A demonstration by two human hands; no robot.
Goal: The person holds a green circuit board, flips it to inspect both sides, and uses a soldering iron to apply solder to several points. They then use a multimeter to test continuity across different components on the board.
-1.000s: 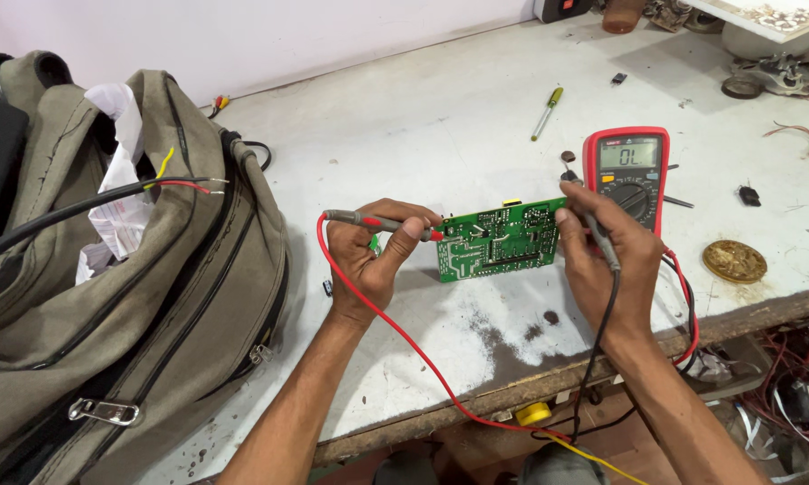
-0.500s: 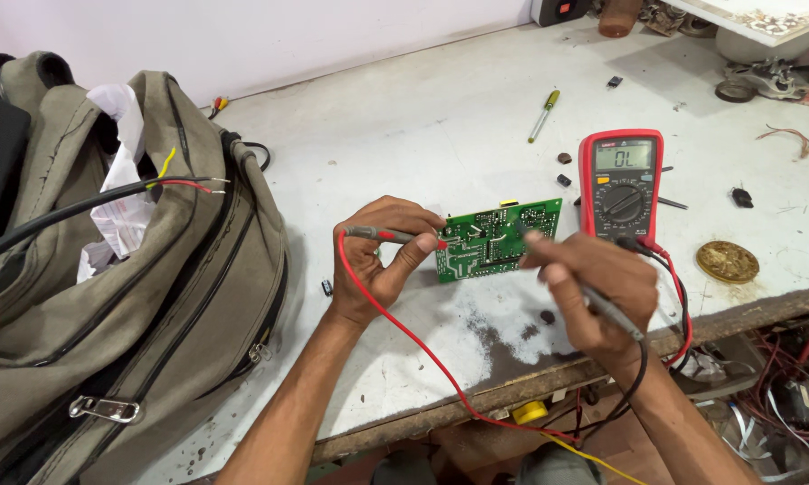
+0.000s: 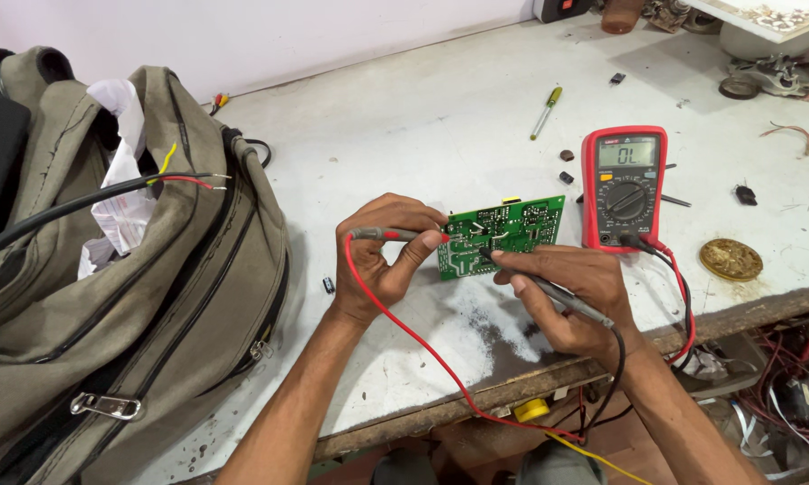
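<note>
**A:** What are the hands doing?

**B:** The left hand (image 3: 382, 256) holds the left edge of a green circuit board (image 3: 503, 235) lying on the white worktop (image 3: 422, 126), and pinches a red-tipped probe (image 3: 395, 234) between thumb and fingers, its tip at the board's left edge. The right hand (image 3: 571, 296) is closed around a black probe (image 3: 548, 289) like a pen, the tip touching the board's near side.

**A:** Where do the leads go?

**B:** A red lead (image 3: 422, 341) loops from the left hand over the worktop's near edge; a black lead (image 3: 618, 368) drops from the right hand. Both plug into a red-cased multimeter (image 3: 624, 186) lying flat just right of the board (its screen is lit).

**A:** Anything else around?

**B:** A big olive backpack (image 3: 135, 296) fills the left side, with a cut cable (image 3: 108, 193) across it. Farther back lies a yellow-handled screwdriver (image 3: 545, 110); at the right, a round brass disc (image 3: 730, 259).
</note>
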